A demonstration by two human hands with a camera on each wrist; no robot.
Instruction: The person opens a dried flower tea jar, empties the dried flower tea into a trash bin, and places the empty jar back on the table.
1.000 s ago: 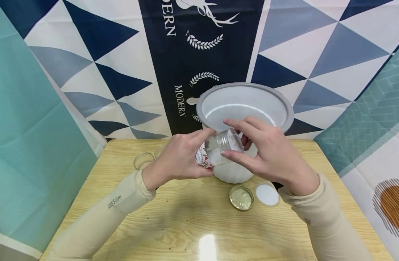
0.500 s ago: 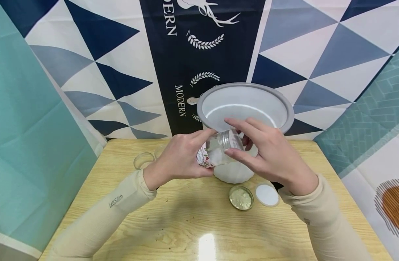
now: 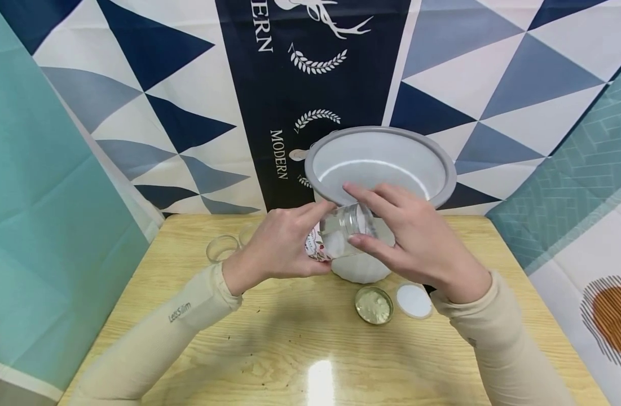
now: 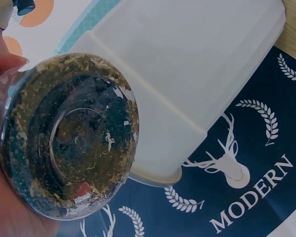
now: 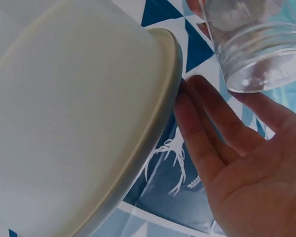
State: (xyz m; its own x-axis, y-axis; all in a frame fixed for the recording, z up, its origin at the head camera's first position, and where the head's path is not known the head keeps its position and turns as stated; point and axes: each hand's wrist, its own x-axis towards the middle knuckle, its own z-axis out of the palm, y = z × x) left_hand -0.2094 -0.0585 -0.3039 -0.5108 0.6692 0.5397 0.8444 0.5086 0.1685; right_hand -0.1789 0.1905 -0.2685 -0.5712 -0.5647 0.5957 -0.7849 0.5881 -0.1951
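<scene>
My left hand (image 3: 280, 242) grips a clear jar (image 3: 338, 228) with a floral label, tipped on its side with the mouth toward the right. Brown and yellowish dried flakes show through the jar's base (image 4: 84, 138) in the left wrist view. My right hand (image 3: 417, 239) is at the mouth end, its thumb overlapping the rim in the head view. In the right wrist view its fingers (image 5: 224, 118) reach out nearly straight, below the jar's mouth (image 5: 269, 74) and beside the pale bin's rim (image 5: 170, 74). Part of the jar is hidden by both hands.
Behind the hands stands the tall pale bin with a grey rim (image 3: 449, 169). A gold-coloured lid (image 3: 374, 305) and a white disc (image 3: 414, 300) lie on the wooden table (image 3: 269, 361). A clear ring-shaped piece (image 3: 222, 248) sits at the left. Patterned cloth hangs at the back.
My right hand has shifted a little left, and its fingers beyond the jar's mouth have come out of sight in the head view. The left hand keeps the jar in nearly the same place.
</scene>
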